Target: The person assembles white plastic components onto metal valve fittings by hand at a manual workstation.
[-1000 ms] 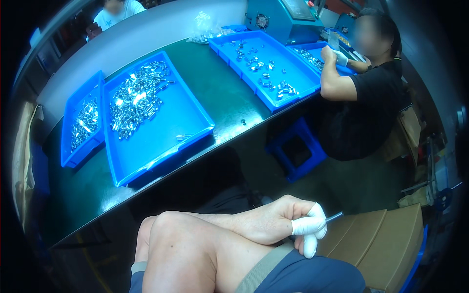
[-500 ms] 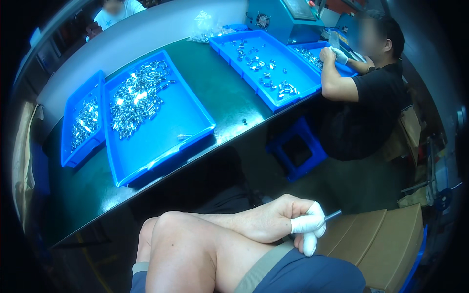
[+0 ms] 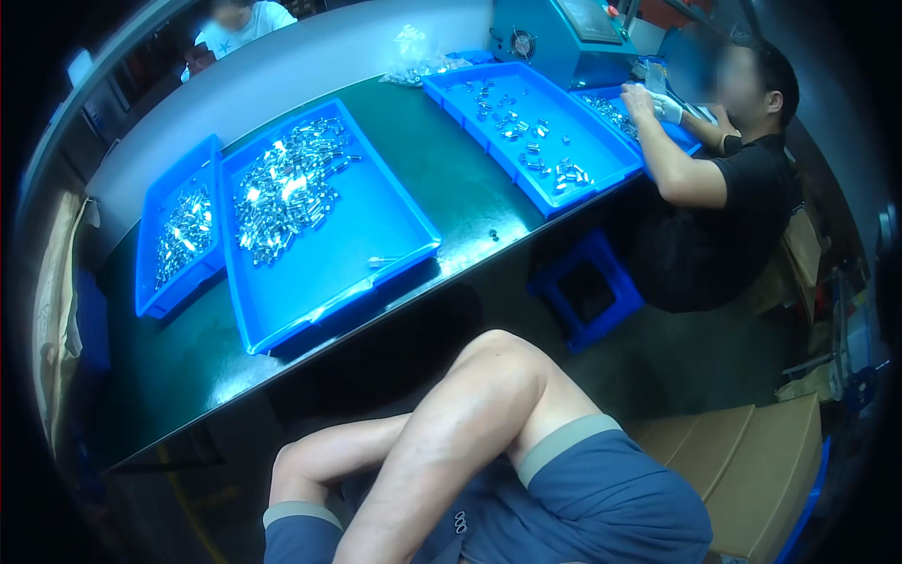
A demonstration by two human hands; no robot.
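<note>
Metal pieces (image 3: 282,193) are gleaming in a heap across the far left of the big tray (image 3: 329,268), with a stray (image 3: 383,262) lying alone near its right corner; more are crowding the narrow tray (image 3: 150,291) just beside it on the left, and others are lying thinly over the right tray (image 3: 554,113). Those raised walls are probably stopping round pieces from rolling off the bench (image 3: 442,193). Over on the right, a co-worker (image 3: 738,183) is leaning in, bringing the co-worker's hands (image 3: 667,108) together above the end tray (image 3: 684,143), likely so that anything dropped is landing inside. Nearer, the wearer's legs (image 3: 460,395) are crossing below the bench, and here's the catch: neither of the wearer's hands is showing, so I cannot tell whether they're spreading, closing or holding anything. The co-worker's fingertips are looking too small to read, one hand wearing white. Glare is washing out parts of the heap, whose lower layers are hiding; the far machine (image 3: 540,42) is running out of view, and two dark specks (image 3: 493,235) by the bench's near edge are defying identification.
</note>
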